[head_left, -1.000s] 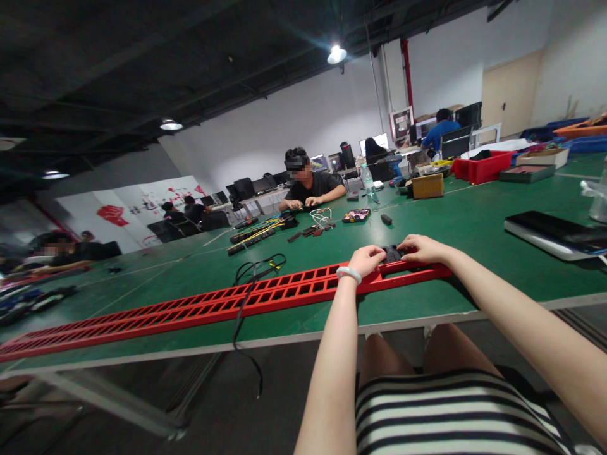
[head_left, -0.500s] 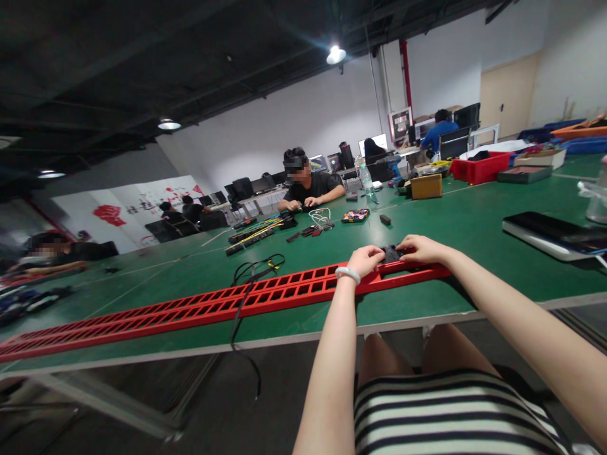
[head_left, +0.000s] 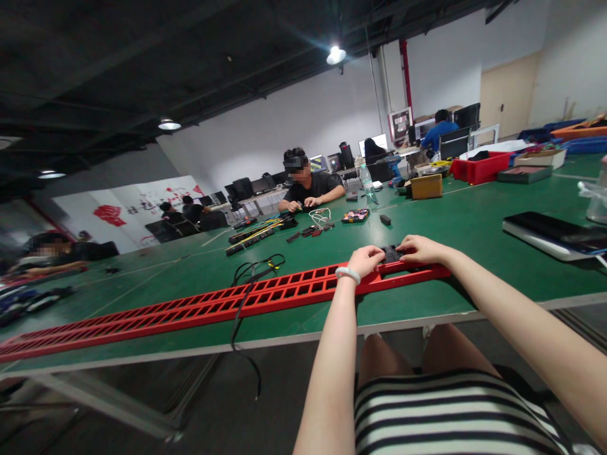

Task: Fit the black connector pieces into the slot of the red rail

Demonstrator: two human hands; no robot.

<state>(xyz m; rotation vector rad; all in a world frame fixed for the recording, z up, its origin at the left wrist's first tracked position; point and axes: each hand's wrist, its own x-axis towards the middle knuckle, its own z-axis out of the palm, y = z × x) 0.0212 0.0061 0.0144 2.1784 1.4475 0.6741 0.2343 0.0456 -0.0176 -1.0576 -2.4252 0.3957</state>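
Observation:
A long red slotted frame (head_left: 284, 288) lies along the front of the green table, running off to the left. At its right end a small dark, textured block (head_left: 391, 254) rests on or just behind the red rails; I cannot make out its exact kind. My left hand (head_left: 366, 260), with a pale bangle at the wrist, grips the block's left side with bent fingers. Closed on its right side is my right hand (head_left: 420, 249), whose fingertips are partly hidden. A black cable (head_left: 243, 303) crosses the red frame and hangs over the table's front edge.
Beyond my hands lie a small black block (head_left: 385, 220), a patterned case (head_left: 355, 215) and black strips with yellow wires (head_left: 253, 237). A co-worker (head_left: 313, 184) sits across the table. To the right are a black-and-white device (head_left: 552, 234) and a red bin (head_left: 482, 168).
The dark block between my hands looks slightly tilted or turned compared with before. Both my hands stay in almost the same place.

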